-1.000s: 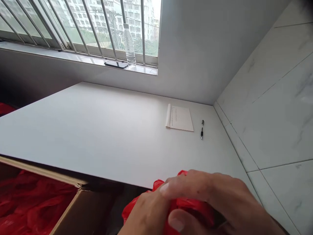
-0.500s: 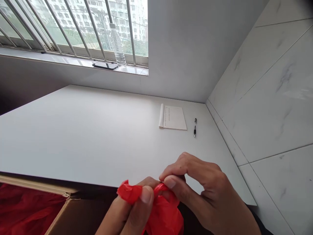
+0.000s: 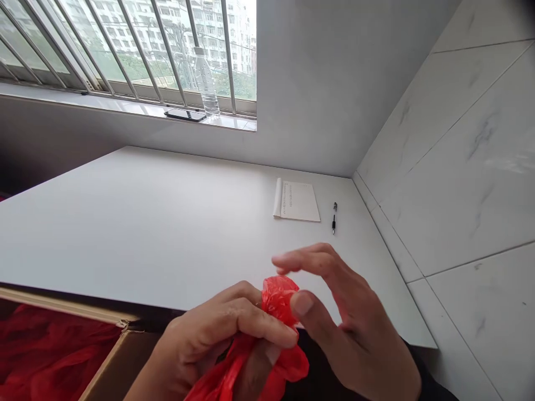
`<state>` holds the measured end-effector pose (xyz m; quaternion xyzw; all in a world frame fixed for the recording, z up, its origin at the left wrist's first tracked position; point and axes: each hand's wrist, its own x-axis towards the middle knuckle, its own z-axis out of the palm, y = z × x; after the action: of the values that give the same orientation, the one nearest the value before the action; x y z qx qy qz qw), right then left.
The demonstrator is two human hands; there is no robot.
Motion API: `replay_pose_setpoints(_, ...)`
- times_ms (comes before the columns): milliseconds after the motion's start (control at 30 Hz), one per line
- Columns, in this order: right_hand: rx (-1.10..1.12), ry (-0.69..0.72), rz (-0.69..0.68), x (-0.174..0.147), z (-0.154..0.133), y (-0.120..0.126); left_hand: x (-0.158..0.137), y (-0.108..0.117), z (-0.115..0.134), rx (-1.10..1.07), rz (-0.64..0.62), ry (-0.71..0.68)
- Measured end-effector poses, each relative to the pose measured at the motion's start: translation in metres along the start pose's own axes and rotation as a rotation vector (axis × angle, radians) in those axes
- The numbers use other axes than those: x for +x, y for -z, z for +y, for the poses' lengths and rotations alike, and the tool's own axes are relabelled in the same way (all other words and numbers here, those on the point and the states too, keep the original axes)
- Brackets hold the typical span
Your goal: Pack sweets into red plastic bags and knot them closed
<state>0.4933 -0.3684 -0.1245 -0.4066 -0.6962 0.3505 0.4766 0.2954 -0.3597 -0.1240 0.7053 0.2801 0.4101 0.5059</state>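
A crumpled red plastic bag [image 3: 281, 295] is bunched up in front of me at the table's near edge. My left hand [image 3: 225, 328] grips it, fingers wrapped round the gathered plastic and thumb pressed from below. Part of the bag bulges above those fingers and the rest hangs beneath them. To the right, my right hand [image 3: 346, 317] has its thumb and fingers spread apart. Its thumb tip is close by the upper bulge; whether it touches I cannot tell.
A cardboard box [image 3: 112, 362] with red plastic [image 3: 54, 351] inside stands at the lower left. On the white table [image 3: 167, 223] lie a notepad [image 3: 300, 201] and a pen [image 3: 334, 220]. The windowsill holds a phone [image 3: 185, 115] and a water bottle [image 3: 207, 83]. A tiled wall [image 3: 472, 167] borders the right.
My right hand has let go of the bag and opened. My left hand has turned and moved its grip round the bag, whose bunched top now sticks up between the hands.
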Motion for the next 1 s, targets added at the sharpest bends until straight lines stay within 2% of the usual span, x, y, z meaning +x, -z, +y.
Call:
replay_pose_setpoints(33, 0.013, -0.016, -0.046, 0.004, 0.005, 0.0, 0.0, 0.001, 0.001, 0.055, 0.016, -0.036)
replay_pose_setpoints(100, 0.1, -0.066, -0.186, 0.011, 0.014, -0.001, -0.001, -0.001, 0.003, 0.173, 0.138, -0.069)
replay_pose_setpoints(167, 0.172, -0.128, -0.263, 0.017, 0.02, -0.003, -0.003, -0.002, 0.005, 0.313, 0.228, -0.077)
replay_pose_setpoints(300, 0.294, -0.233, -0.352, 0.021, 0.027, -0.005, -0.004, 0.005, -0.003, 0.64, 0.202, -0.163)
replay_pose_setpoints(400, 0.377, -0.295, -0.467, 0.02, 0.03, -0.007, -0.004, 0.011, -0.013, 0.724, 0.326, -0.21)
replay_pose_setpoints(467, 0.36, -0.297, -0.42, 0.02, 0.03, -0.006, -0.006, 0.012, -0.017, 0.695, 0.398, -0.234)
replay_pose_setpoints(600, 0.257, -0.27, -0.28, 0.019, 0.026, -0.005, -0.01, 0.012, -0.018, 0.731, 0.448, -0.251)
replay_pose_setpoints(800, 0.235, -0.217, -0.362, 0.021, 0.02, -0.008, -0.007, 0.017, -0.019, 0.757, 0.401, -0.326)
replay_pose_setpoints(900, 0.187, -0.188, -0.253, 0.022, 0.02, -0.011, -0.006, 0.021, -0.016, 0.855, 0.393, -0.303)
replay_pose_setpoints(1000, 0.117, -0.186, -0.109, 0.023, 0.025, -0.01, -0.011, 0.025, -0.017, 0.925, 0.307, -0.283)
